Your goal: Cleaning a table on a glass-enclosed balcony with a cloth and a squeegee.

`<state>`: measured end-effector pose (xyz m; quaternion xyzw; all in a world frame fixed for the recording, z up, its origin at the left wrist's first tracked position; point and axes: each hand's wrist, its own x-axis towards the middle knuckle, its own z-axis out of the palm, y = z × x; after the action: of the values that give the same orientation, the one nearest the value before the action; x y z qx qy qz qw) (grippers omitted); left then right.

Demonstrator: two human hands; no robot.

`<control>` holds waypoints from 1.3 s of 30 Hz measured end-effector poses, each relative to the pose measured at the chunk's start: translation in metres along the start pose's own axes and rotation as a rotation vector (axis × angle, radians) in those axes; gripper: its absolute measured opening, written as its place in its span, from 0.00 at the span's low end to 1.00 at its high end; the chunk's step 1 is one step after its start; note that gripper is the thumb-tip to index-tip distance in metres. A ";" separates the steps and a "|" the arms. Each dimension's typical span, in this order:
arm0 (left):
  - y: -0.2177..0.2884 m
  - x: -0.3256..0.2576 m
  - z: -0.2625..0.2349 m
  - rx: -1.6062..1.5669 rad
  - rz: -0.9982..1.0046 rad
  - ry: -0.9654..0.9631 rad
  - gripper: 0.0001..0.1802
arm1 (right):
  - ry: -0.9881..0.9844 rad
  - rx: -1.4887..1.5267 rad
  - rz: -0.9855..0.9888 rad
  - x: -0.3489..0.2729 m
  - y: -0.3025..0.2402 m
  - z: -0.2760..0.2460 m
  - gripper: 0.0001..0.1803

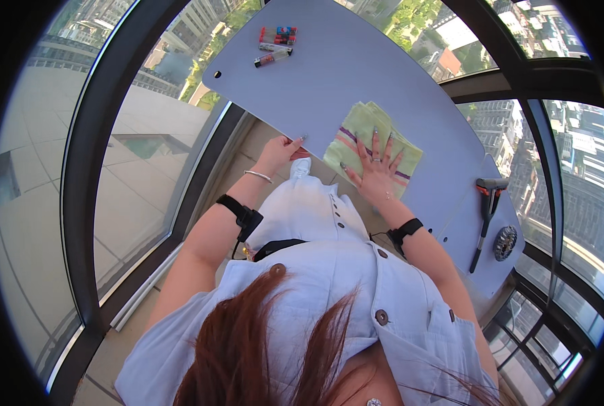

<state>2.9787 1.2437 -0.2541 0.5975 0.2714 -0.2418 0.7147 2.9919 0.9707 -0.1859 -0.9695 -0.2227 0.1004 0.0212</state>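
Head view: the folded green striped cloth point(373, 145) lies flat on the pale blue table point(356, 61), near its front edge; wiping appears to be under way, extent covered undeterminable. Right hand point(376, 169) presses the cloth, fingers spread flat, grasping nothing. Left hand point(282, 150) grips the table edge, fingers curled.
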 end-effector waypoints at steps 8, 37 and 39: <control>0.012 -0.012 0.003 -0.073 0.087 -0.060 0.17 | 0.020 -0.026 0.001 0.016 -0.037 0.001 0.41; 0.218 0.122 -0.074 1.787 0.840 0.114 0.54 | 0.142 0.020 0.212 0.021 -0.041 -0.004 0.41; 0.216 0.123 -0.082 1.732 0.858 0.082 0.51 | 0.125 0.064 0.257 0.024 -0.044 -0.011 0.40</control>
<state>3.2061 1.3584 -0.1928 0.9735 -0.2175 -0.0553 0.0440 2.9969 1.0209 -0.1756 -0.9932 -0.0916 0.0487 0.0527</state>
